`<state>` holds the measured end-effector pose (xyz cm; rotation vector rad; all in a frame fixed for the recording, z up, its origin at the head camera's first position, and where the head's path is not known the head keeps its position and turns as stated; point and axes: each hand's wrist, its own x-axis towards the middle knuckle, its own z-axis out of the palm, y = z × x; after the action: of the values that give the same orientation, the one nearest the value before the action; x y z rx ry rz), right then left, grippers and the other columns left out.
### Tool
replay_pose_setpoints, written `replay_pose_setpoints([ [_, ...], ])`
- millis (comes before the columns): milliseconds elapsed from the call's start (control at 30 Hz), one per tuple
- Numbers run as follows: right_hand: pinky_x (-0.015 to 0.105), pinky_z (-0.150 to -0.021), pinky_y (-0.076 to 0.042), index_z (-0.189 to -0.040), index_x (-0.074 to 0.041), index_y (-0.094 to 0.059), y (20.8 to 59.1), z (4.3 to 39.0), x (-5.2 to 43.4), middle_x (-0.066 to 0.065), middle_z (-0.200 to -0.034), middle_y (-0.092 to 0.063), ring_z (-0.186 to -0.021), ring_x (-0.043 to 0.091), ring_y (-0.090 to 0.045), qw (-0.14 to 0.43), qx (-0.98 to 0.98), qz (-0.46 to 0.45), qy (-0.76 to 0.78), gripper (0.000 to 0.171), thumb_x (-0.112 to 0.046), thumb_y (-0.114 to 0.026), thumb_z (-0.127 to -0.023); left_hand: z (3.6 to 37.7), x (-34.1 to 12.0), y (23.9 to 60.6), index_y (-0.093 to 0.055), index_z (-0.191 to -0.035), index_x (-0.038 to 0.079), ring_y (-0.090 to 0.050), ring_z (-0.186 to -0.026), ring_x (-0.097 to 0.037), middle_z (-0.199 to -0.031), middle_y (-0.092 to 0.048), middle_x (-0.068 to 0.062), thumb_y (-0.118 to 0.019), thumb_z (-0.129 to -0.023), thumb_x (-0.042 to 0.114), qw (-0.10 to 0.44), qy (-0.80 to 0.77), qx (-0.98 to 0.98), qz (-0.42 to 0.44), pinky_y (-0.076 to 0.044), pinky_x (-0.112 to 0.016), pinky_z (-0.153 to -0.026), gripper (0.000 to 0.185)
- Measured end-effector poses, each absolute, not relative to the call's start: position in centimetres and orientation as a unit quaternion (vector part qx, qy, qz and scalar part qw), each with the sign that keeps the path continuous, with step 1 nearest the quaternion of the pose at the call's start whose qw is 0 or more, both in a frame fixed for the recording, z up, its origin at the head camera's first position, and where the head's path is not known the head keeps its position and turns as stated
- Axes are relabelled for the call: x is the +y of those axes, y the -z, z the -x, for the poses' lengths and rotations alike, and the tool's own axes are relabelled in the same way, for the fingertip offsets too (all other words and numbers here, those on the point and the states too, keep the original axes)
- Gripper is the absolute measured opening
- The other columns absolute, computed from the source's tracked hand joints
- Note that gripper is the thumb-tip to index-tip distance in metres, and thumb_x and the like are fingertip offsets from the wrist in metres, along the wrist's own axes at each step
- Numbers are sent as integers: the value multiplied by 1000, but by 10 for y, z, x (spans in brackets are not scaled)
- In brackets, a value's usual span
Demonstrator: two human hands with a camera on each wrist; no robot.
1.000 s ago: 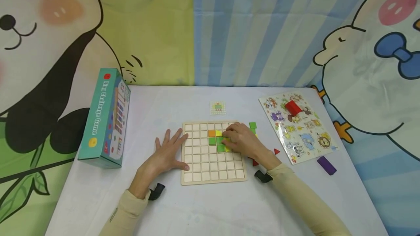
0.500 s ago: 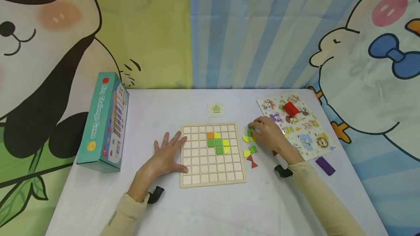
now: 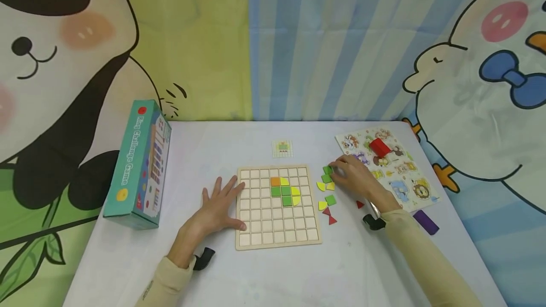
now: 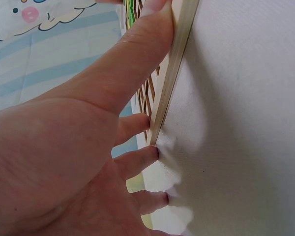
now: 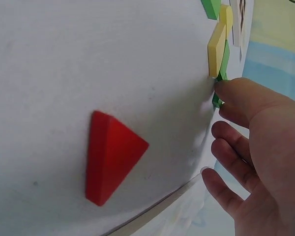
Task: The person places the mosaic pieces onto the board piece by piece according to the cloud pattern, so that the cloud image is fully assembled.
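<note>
A wooden grid board (image 3: 256, 240) lies in the middle of the table, holding an orange square (image 3: 275, 181), green squares (image 3: 280, 191) and yellow curved pieces (image 3: 295, 196). My left hand (image 3: 223, 200) lies flat beside it, fingers spread, fingertips (image 4: 160, 12) against the board's left edge (image 4: 179, 64). My right hand (image 3: 339, 170) is over the loose pieces right of the board. Its thumb (image 5: 231, 91) and curled fingers close on a green square piece (image 3: 327, 170) (image 5: 217, 101), next to a yellow piece (image 5: 217, 49).
More loose pieces lie by the board: yellow (image 3: 321, 186), green (image 3: 330, 199), red triangles (image 3: 329, 217) (image 5: 110, 157). A pattern card (image 3: 283, 148) sits behind the board. A teal game box (image 3: 138, 165) stands left. An animal puzzle (image 3: 401, 184) with a red block (image 3: 379, 147) and a purple block (image 3: 425, 221) lie right.
My right hand has left the board and moved right to the loose pieces, where it now rests on a green one. The left hand has stayed put at the board's edge.
</note>
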<state>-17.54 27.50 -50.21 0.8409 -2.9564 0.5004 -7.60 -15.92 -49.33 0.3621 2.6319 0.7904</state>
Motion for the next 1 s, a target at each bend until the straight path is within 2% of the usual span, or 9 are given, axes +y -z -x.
replay_pose_setpoints([
  [200,48,-95,-52,-115,-8,-74,501,179,273,10,-115,-66,-109,29,-60,13,-952,-258,-164,30,-22,-78,-89,77,-159,492,-30,-161,14,7,-154,-52,-171,-9,-15,-93,-65,43,183,-274,935,-131,5,-82,-110,119],
  [500,45,-89,-53,-112,-7,-77,507,178,274,10,-110,-68,-101,27,-62,28,-946,-273,-171,28,-23,-79,-88,75,-158,492,-31,-160,12,7,-154,-52,-171,-10,-16,-93,-64,41,181,-279,934,-132,6,-82,-110,118],
  [833,45,-85,-55,-105,-4,-77,506,178,269,11,-105,-69,-98,27,-63,98,-927,-311,-186,27,-20,-83,-84,76,-159,495,-30,-161,14,8,-154,-52,-171,-9,-15,-94,-64,41,180,-279,935,-126,6,-82,-110,119],
  [1000,43,-79,-56,-101,-3,-77,507,176,256,12,-103,-70,-94,27,-64,125,-908,-346,-200,25,-17,-85,-81,77,-159,495,-30,-161,14,8,-154,-52,-171,-9,-15,-94,-64,42,182,-278,935,-127,6,-82,-110,119],
])
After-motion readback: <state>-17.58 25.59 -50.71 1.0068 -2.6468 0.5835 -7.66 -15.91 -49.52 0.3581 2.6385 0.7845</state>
